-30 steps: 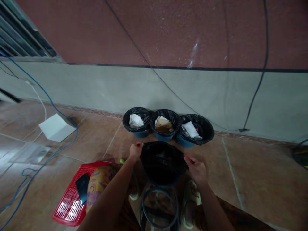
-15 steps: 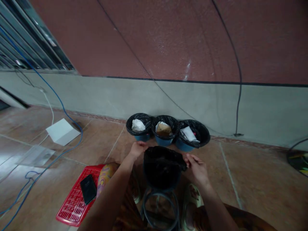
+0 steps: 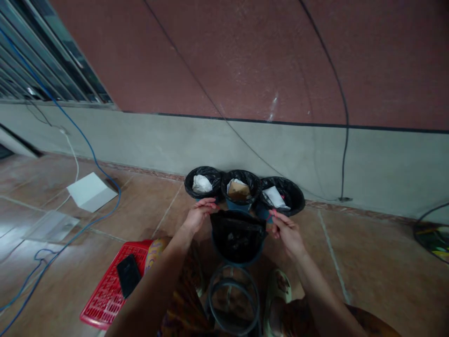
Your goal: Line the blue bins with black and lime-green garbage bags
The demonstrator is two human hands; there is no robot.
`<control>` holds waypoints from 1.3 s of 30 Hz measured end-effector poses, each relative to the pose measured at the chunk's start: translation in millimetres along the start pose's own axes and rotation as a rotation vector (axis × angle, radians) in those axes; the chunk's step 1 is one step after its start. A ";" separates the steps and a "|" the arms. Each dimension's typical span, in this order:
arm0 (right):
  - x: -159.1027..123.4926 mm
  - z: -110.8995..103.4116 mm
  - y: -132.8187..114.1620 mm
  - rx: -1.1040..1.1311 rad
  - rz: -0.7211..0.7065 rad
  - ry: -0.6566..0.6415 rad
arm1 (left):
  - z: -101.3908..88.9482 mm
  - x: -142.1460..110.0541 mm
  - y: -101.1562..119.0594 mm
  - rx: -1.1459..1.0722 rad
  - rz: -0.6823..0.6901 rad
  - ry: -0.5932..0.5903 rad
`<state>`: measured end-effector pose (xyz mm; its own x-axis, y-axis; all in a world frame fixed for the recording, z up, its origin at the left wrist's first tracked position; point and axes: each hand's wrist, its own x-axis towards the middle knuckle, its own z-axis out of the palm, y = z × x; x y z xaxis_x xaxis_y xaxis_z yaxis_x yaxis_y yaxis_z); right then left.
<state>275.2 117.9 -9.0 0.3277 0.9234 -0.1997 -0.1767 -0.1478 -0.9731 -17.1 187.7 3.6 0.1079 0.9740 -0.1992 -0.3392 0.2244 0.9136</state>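
Observation:
A black bin liner point(image 3: 237, 235) sits in a small blue bin point(image 3: 238, 260) on the floor right in front of me. My left hand point(image 3: 198, 216) grips the liner's left edge with curled fingers. My right hand point(image 3: 286, 231) pinches its right edge. Below the bin lies another empty round bin point(image 3: 233, 297), seen from above. Behind stand three blue bins lined in black: the left bin point(image 3: 204, 181) holds white paper, the middle bin point(image 3: 240, 186) brown paper, and the right bin point(image 3: 283, 194) a white sheet.
A red plastic tray point(image 3: 105, 299) with a black phone point(image 3: 128, 275) lies at my lower left. A blue cable point(image 3: 80, 140) and a white folded paper point(image 3: 91, 192) lie on the tiled floor to the left. A grey and maroon wall point(image 3: 245, 140) runs behind the bins.
Both hands have carried the liner's edges up and away from me, nearer the three bins, and the liner's mouth now looks narrower. The camera has tilted up a little.

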 end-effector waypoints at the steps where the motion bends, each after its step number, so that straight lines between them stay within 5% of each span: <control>1: -0.8 -1.1 -3.2 -0.019 -0.005 0.008 | 3.0 -4.3 7.3 0.004 0.018 0.002; 6: -6.1 5.8 -30.7 -0.066 -0.075 -0.020 | 26.4 -21.1 36.8 0.141 0.090 -0.098; 11: -7.5 17.2 -61.6 -0.060 -0.086 -0.175 | 46.5 -20.4 42.5 0.155 0.083 -0.156; 14: -2.2 16.1 -72.6 -0.081 -0.062 -0.197 | 45.5 -14.8 38.7 0.150 0.007 -0.103; 20: 8.6 7.4 -69.7 -0.020 -0.018 -0.025 | 31.6 -12.7 38.7 0.170 -0.002 0.045; 28: 16.5 43.6 -103.4 -0.063 -0.170 -0.336 | 81.6 -1.5 59.7 0.560 0.167 -0.329; 33: 12.4 60.5 -93.5 -0.016 -0.089 -0.456 | 100.4 1.0 16.1 0.883 0.259 -0.413; 39: 1.7 67.4 -72.9 0.022 -0.060 -0.460 | 101.6 -6.3 -50.9 1.213 0.230 -0.201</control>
<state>226.1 154.2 69.4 -0.1073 0.9920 -0.0666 -0.1912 -0.0863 -0.9778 94.4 167.0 -5.6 0.3373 0.9408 -0.0318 0.6983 -0.2274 0.6787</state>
